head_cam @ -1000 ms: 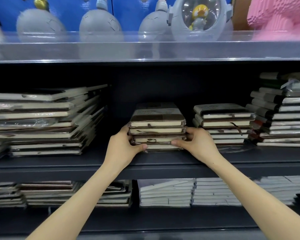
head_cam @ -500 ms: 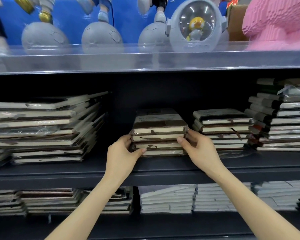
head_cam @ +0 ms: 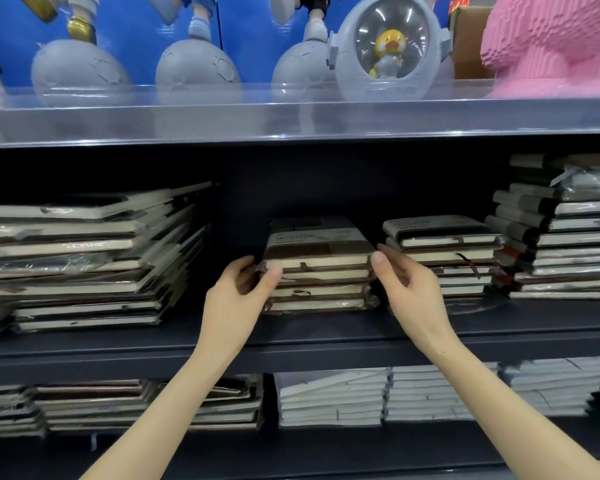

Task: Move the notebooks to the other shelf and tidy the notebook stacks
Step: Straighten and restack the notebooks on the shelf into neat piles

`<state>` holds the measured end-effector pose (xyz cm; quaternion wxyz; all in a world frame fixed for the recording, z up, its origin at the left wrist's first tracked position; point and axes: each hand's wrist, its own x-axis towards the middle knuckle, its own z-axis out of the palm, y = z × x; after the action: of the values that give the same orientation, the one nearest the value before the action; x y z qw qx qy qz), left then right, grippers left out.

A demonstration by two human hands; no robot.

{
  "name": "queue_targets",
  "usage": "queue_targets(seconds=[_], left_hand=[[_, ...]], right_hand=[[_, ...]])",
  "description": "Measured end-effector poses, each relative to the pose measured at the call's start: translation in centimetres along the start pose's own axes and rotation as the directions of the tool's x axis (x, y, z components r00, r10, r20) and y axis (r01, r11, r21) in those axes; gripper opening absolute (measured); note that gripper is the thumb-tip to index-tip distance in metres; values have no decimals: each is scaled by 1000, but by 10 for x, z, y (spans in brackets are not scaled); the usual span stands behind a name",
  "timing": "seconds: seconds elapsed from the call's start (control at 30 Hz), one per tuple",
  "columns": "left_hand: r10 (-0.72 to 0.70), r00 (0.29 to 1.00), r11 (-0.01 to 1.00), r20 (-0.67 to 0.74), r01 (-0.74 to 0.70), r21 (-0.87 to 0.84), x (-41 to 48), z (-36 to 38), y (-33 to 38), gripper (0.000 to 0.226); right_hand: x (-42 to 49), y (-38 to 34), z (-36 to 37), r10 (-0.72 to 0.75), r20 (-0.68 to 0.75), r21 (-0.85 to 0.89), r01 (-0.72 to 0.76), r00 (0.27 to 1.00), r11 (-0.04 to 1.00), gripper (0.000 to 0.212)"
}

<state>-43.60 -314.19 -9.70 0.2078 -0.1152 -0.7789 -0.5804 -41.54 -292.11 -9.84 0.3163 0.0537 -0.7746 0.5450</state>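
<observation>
Nearly square stack (head_cam: 319, 278) of brown, plastic-wrapped, cream-edged notebooks.

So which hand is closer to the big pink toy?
Right. The right hand sits below and left of the pink toy; the left hand is farther left, across the middle notebook stack.

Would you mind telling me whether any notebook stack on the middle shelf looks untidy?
Yes: the left stack is askew, its notebooks fanned and tilted with uneven edges. The tall right stack is staggered too, loose plastic wrap on top. The middle stack looks fairly square.
</observation>
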Motion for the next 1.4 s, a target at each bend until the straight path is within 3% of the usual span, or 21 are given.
queue_targets(seconds=[0.13, 0.23, 0.47, 0.57, 0.63, 0.7, 0.8, 0.9, 1.4], left_hand=[[-4, 988, 999, 156, 12, -51, 8, 7, 9, 63], [48, 989, 999, 142, -48, -3, 10, 13, 11, 54], [67, 986, 995, 155, -77, 60, 14, 13, 8, 55], [-6, 985, 997, 174, 20, -80, 16, 11, 3, 63], [-117, 972, 953, 203, 167, -251, 20, 9, -1, 77], [-176, 955, 906, 238, 252, -340, 24, 12, -3, 74], [-170, 955, 893, 243, 253, -371, 28, 21, -2, 55], [-158, 959, 887, 235, 243, -393, 30, 26, -2, 43], [-134, 951, 889, 280, 241, -391, 38, 47, -2, 43]], right_hand=[[7, -3, 7, -21, 89, -19, 23, 996, 1000, 53], [10, -1, 11, -41, 51, -34, 43, 998, 998, 45], [9, -4, 12, -48, -9, -67, 47, 999, 997, 42], [9, -3, 12, -12, -2, -50, 12, 1000, 999, 41], [10, -3, 11, 49, 17, -15, -49, 999, 999, 46], [9, -4, 11, 135, 103, 64, -142, 985, 988, 52], [8, -6, 14, 227, 233, 185, -272, 946, 944, 52], [7, -6, 15, 220, 236, 192, -267, 946, 944, 49], [11, -2, -3, 232, 246, 120, -267, 941, 956, 55]])
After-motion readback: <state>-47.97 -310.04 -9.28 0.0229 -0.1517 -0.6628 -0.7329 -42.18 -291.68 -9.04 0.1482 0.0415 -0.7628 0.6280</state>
